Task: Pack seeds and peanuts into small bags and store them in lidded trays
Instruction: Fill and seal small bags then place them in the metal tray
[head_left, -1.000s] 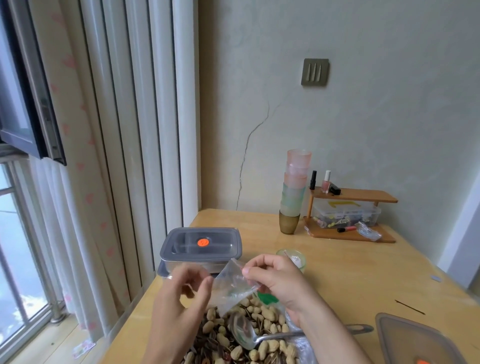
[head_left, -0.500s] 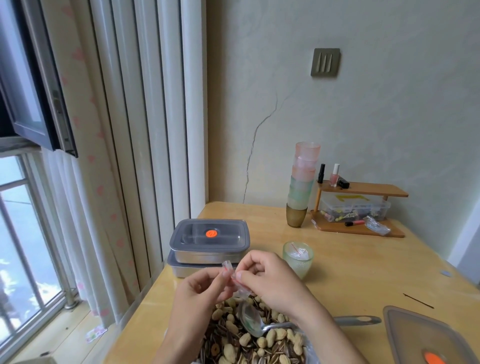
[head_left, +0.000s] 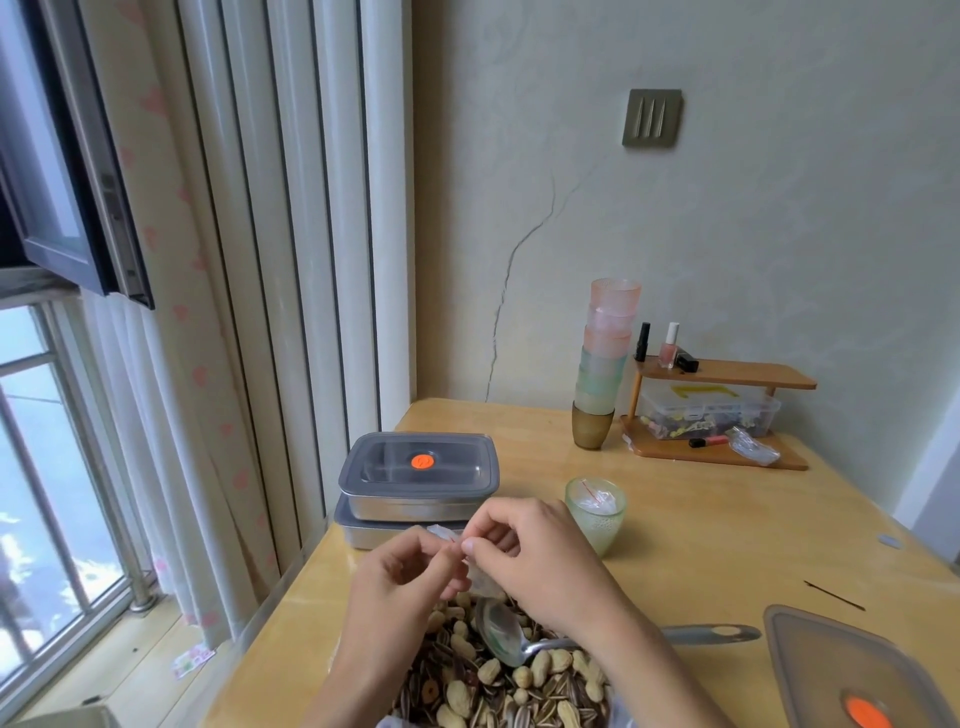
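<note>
The left grip (head_left: 405, 577) and right grip (head_left: 535, 566) meet fingertip to fingertip. Each pinches the top edge of a small clear bag (head_left: 480, 584), which hangs between them. Directly below the grips lies a pile of peanuts and striped seeds (head_left: 498, 691). A spoon (head_left: 498, 631) rests on the pile, its handle running out under the right wrist. Just beyond the left grip stand two stacked lidded trays (head_left: 418, 467). Just beyond the right grip a green glass cup (head_left: 595, 525) holds more bags. Off to the right a loose lid (head_left: 831, 670) lies on the worktop (head_left: 701, 551). Well beyond the grips, a stack of cups (head_left: 605, 358) and a wooden shelf (head_left: 727, 371) stand against the wall.
</note>
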